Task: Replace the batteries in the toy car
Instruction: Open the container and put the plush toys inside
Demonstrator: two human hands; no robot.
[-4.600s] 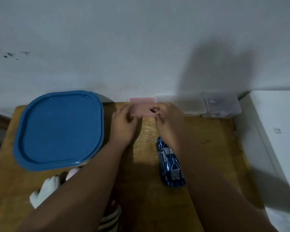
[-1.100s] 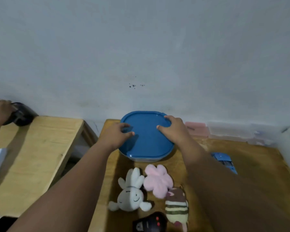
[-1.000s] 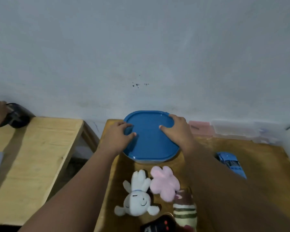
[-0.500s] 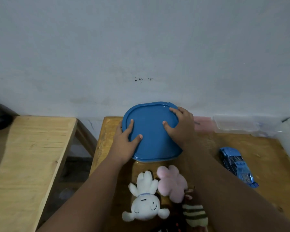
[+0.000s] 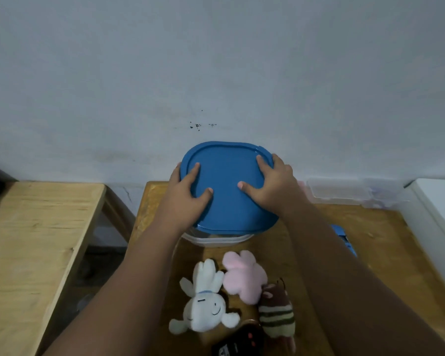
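Observation:
A blue lid (image 5: 226, 186) is raised and tilted above a clear container (image 5: 216, 240) on the wooden table (image 5: 385, 242). My left hand (image 5: 188, 199) grips the lid's left edge, thumb on top. My right hand (image 5: 272, 186) grips its right edge. The blue toy car (image 5: 344, 238) lies to the right, mostly hidden behind my right forearm. A black remote with red buttons (image 5: 239, 341) sits at the near edge.
A white plush (image 5: 203, 304), a pink plush (image 5: 244, 276) and a striped brown plush (image 5: 276, 313) lie near me. Clear small boxes (image 5: 344, 192) line the wall. A second wooden table (image 5: 31, 240) stands left across a gap. A white box (image 5: 442, 214) is at right.
Both hands moved from the small boxes to the blue lid, took hold of its edges and lifted it, so the clear container's rim now shows below. The view shifted left and back.

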